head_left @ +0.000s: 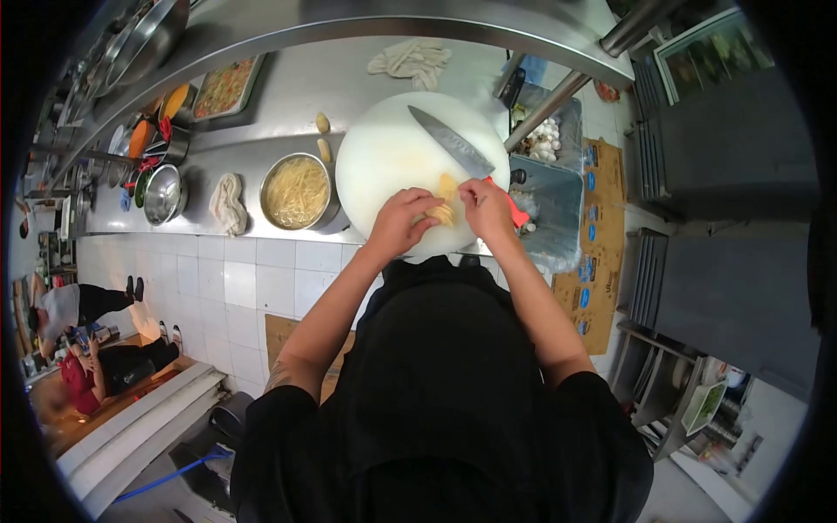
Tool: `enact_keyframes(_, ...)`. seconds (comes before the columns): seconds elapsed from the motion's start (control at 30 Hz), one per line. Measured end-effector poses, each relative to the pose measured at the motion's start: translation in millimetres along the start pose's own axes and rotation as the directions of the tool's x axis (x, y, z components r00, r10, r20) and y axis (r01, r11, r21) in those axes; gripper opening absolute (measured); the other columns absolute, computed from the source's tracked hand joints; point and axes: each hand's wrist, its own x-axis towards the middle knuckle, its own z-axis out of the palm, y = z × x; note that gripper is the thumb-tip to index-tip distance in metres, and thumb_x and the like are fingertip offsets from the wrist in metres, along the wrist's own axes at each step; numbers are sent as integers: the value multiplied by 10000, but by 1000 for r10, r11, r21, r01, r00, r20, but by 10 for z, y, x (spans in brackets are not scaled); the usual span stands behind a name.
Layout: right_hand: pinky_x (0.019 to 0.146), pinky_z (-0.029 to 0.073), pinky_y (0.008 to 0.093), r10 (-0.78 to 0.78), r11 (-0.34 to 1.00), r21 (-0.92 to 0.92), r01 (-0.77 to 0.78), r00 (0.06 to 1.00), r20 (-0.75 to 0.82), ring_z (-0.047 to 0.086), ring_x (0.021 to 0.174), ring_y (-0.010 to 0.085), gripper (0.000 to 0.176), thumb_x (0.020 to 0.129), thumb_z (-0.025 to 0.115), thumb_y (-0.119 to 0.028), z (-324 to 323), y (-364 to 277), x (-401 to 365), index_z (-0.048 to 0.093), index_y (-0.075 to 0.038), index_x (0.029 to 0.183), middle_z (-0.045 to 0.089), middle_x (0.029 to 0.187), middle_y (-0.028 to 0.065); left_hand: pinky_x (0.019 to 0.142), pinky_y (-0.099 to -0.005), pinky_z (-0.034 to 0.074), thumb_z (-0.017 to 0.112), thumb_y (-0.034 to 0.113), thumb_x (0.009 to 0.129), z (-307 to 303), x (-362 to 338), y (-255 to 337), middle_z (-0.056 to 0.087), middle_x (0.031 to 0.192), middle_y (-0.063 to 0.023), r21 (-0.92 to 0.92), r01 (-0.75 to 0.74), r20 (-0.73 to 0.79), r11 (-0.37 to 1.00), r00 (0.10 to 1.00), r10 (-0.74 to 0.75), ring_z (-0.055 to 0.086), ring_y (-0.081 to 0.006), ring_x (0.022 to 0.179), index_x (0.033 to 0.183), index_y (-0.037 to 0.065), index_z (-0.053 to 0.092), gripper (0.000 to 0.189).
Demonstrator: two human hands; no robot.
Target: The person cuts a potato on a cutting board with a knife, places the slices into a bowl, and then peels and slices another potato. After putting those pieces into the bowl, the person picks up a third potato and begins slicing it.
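On the round white cutting board (375, 131) lie some pale yellow slices (447, 186). My left hand (403, 222) rests at the left of the slices, its fingers curled round a small stack of them. My right hand (488, 209) is at their right side, fingertips pinched together close to the slices; what they hold, if anything, is too small to tell. Above my hands a large knife (449, 139) lies flat on the board, blade pointing up and left, its red handle (518, 209) partly hidden behind my right hand.
Left of the board stands a steel bowl of pale strips (296, 192), with a cloth (228, 205) and an empty bowl (163, 194) farther left. Two yellowish pieces (323, 122) lie by the board. Plastic bins (554, 209) stand right. A steel shelf (366, 30) crosses above. Two people are far left.
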Motion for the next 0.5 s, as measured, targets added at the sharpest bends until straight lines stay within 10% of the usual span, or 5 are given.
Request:
enact_keyframes(0.27, 873, 577, 544, 125, 914, -398, -84, 989, 80, 723, 1016, 452, 255, 945, 768, -237, 76, -274, 310, 722, -39, 1099, 733, 1093, 234, 960, -445, 551, 868, 147, 859, -26, -6, 47, 727, 1172, -107, 1, 43, 25, 999, 999, -43, 687, -353, 1088, 1212, 112, 769, 369)
enact_keyframes(0.5, 855, 584, 527, 24, 942, -334, -14, 999, 26, 744, 973, 414, 243, 922, 791, -212, 116, -83, 416, 708, -44, 1077, 741, 1090, 208, 954, -447, 544, 873, 134, 851, 10, -54, -2, 724, 1162, -100, -35, 14, -23, 999, 1000, -15, 683, -351, 1087, 1212, 120, 763, 378)
